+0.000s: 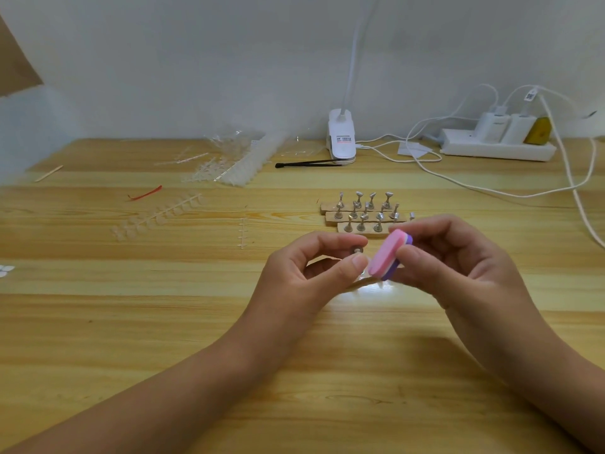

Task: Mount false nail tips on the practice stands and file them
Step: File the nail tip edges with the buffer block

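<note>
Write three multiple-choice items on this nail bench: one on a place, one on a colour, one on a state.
1. The power strip lies: A back right on the table; B front left; C under the hands.
2. The top face of the buffer block is: A green; B pink; C black.
3. The right hand: A lies flat; B hangs empty; C pinches the buffer block.
Key: A, it sits by the wall at the right; B, pink shows over a purple layer; C, thumb and fingers close on the block's end.

Soft even light, white glare on the table (373, 291); faint shadows, wide-angle bowing, blurry left edge
</note>
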`<action>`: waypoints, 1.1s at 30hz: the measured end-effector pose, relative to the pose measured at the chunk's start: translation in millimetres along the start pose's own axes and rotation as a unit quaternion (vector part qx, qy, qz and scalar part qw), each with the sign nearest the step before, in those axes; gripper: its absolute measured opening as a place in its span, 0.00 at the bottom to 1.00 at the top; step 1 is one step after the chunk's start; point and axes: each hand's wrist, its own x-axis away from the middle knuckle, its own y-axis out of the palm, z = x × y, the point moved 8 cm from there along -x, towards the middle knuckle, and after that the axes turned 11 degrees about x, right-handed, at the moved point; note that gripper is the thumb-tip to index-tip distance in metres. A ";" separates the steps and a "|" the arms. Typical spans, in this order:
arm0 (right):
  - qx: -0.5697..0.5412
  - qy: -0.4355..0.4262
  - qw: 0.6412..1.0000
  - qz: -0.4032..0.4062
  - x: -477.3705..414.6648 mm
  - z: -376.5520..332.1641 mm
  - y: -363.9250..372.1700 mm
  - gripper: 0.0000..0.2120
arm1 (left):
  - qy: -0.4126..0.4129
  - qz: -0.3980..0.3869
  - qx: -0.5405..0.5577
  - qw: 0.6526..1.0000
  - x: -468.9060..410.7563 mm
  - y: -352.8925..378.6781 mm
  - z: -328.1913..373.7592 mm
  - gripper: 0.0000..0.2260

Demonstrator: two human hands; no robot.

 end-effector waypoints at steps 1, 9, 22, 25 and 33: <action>0.004 0.005 1.000 -0.010 0.3 -0.2 1.8 0.10 | 0.000 -0.001 0.000 1.000 0.1 0.2 0.0 0.09; -0.014 0.008 1.000 0.002 0.4 1.5 2.4 0.09 | -0.012 0.008 0.015 1.000 -1.1 -2.1 -4.9 0.09; -0.017 0.033 0.999 -0.039 -2.1 8.7 5.9 0.17 | -0.011 -0.001 0.015 1.000 -0.9 0.4 -3.8 0.08; -0.025 0.022 0.999 -0.017 -4.3 5.1 -3.7 0.20 | -0.014 -0.022 0.018 1.000 0.3 5.1 -2.7 0.10; -0.008 -0.001 0.999 -0.047 -4.8 -2.5 -1.4 0.16 | -0.040 -0.010 0.049 0.998 2.0 3.4 -6.2 0.14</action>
